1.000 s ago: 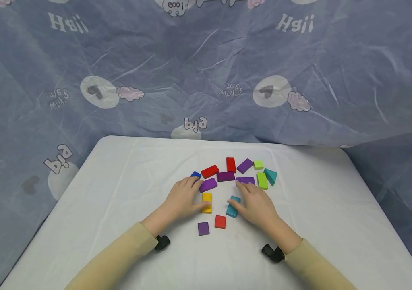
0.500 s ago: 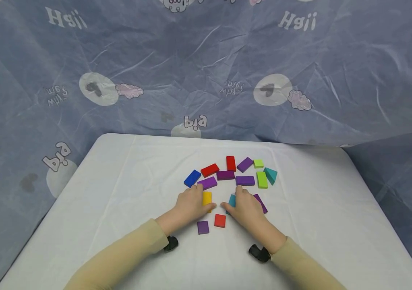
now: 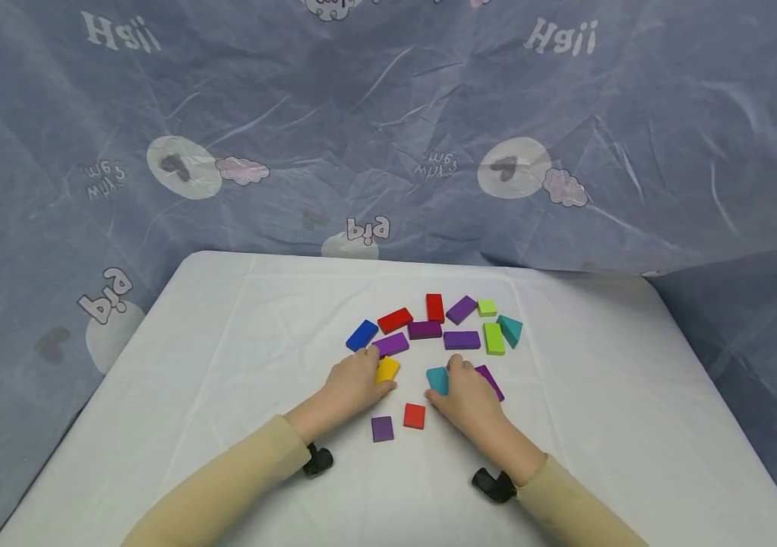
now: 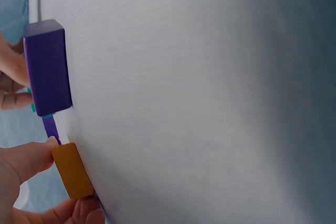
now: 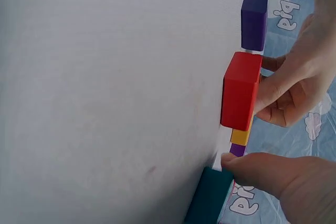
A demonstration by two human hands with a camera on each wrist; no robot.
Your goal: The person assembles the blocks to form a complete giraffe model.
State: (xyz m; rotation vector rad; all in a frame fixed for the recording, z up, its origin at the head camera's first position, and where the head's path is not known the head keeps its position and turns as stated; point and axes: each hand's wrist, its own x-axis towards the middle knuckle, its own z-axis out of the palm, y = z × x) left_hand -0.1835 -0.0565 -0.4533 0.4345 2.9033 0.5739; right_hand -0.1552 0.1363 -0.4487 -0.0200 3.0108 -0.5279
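Observation:
My left hand [image 3: 350, 385] pinches a yellow block [image 3: 387, 369]; in the left wrist view the thumb [image 4: 38, 156] presses one end of it and the fingers the other. My right hand [image 3: 473, 396] holds a teal block [image 3: 437, 379], its thumb [image 5: 262, 167] against the block's end in the right wrist view, while its other fingers are out of that view. Close to the left fingertips lies a purple block [image 3: 391, 344]. Partly covered by the right hand is another purple block [image 3: 490, 383]. A red square block [image 3: 414, 415] and a dark purple square block [image 3: 382, 428] lie nearer the person, between the forearms.
Beyond the hands, a blue block [image 3: 362, 335], red blocks [image 3: 396, 320], more purple blocks [image 3: 462, 340], light green blocks [image 3: 494, 339] and a teal triangular block [image 3: 510, 330] are scattered on the white tabletop [image 3: 251, 319]. A printed grey-blue cloth [image 3: 361, 114] hangs behind the table.
Both hands moved inward from above the blocks and took hold of the yellow and teal blocks. Each block has turned slightly. The blue block and the right-hand purple block came into view.

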